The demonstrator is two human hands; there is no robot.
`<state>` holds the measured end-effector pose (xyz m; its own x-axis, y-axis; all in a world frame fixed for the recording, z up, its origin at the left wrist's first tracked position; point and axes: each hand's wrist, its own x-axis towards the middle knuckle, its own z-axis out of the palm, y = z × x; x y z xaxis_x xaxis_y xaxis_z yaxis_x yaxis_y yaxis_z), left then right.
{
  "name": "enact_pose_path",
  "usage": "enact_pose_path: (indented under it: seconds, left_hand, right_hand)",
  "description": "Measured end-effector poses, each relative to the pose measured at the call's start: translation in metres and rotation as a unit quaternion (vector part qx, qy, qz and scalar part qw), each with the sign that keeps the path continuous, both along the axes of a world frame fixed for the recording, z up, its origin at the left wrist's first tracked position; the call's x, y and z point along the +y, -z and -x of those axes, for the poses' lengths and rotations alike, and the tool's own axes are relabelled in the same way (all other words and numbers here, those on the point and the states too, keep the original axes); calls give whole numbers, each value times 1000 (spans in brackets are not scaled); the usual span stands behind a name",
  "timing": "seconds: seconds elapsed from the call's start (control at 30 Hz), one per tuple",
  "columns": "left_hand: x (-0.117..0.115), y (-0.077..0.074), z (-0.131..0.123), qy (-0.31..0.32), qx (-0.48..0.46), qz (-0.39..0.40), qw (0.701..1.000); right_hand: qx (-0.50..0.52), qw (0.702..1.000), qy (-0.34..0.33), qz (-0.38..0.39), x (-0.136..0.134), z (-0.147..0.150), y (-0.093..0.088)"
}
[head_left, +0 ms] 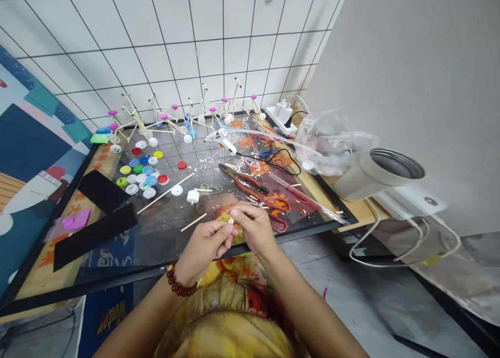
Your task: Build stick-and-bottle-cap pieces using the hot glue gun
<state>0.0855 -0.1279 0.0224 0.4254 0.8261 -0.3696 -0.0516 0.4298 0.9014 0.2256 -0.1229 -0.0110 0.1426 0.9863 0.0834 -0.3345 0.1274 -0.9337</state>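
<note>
At the near edge of the table, my left hand (211, 238) and my right hand (254, 226) meet, both closed in a pinch on a short wooden stick (231, 220). Most of the stick is hidden by the fingers. Just beyond them lie a loose wooden stick (194, 222) and a white bottle-cap wheel piece (192, 196) with a stick beside it. Red-handled pliers (245, 180) rest behind my right hand, and red-handled scissors (278, 223) lie partly covered by it. A longer stick (166, 192) points toward the scattered bottle caps (147, 170).
Several stick models (136, 121) with pink blobs line the wall. A white glue gun (221, 139) with a black cord lies before them. Black strips (96, 235) and pink clay (76, 220) are at left; a cup (375, 173), plastic bag (332, 139) and power strip (281, 119) at right.
</note>
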Motion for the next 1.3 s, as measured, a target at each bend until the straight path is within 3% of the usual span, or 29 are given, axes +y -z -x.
enact_pose_path:
  seconds: [0.1,0.3,0.47,0.6,0.77,0.9,1.1,1.3]
  left_hand:
    - [-7,-6,3,4,-17,9,1000]
    - [-10,-16,11,-29,-56,27,998]
    - [-12,-10,15,-51,-43,-7,998]
    - [-17,-5,18,-36,-12,-46,998]
    - [-19,-5,24,1,27,-79,997]
    - [-16,-3,28,35,38,-69,996]
    - [-17,3,31,33,95,-85,991]
    - [-20,9,30,34,83,-65,994]
  right_hand:
    - [-28,999,-28,-13,-2,-1,-11]
    - [20,996,-76,49,-3,3,-27]
    - [7,992,-117,52,-7,4,-22]
    - [-54,994,-91,35,-11,6,-21]
    - [-55,994,-88,39,-12,8,-21]
    - [-44,993,-107,37,-12,7,-21]
    - [-44,990,-116,60,-12,8,-17]
    - [-85,989,-107,57,-9,13,-10]
